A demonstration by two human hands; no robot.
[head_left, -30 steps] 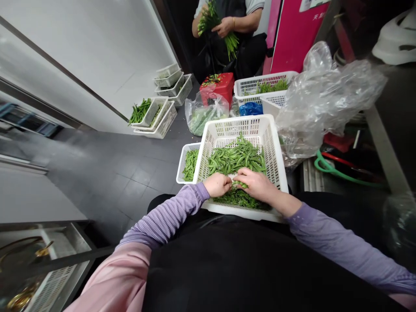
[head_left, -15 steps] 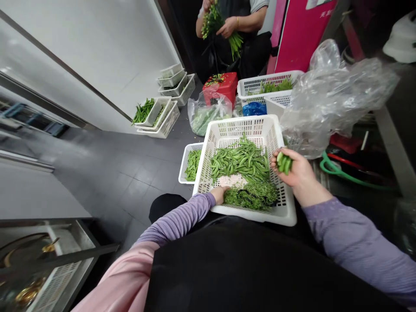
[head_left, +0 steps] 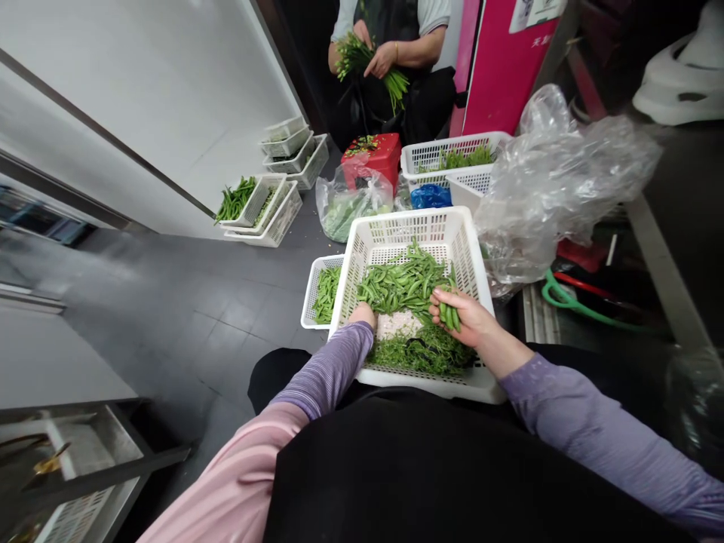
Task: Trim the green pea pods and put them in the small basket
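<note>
Grey floor tiles (head_left: pixel 170 294) lie beside us; apparently mid-sorting, our right hand (head_left: pixel 467 320) clamps green pods (head_left: pixel 451 317) over the white basket (head_left: pixel 473 260). We cannot tell our left hand's (head_left: pixel 363 314) grip; picking more likely needs gentle pinching.

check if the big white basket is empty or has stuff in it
Partly filled: the big white basket holds green pods toward its far side and a stringy green heap nearer.
</note>
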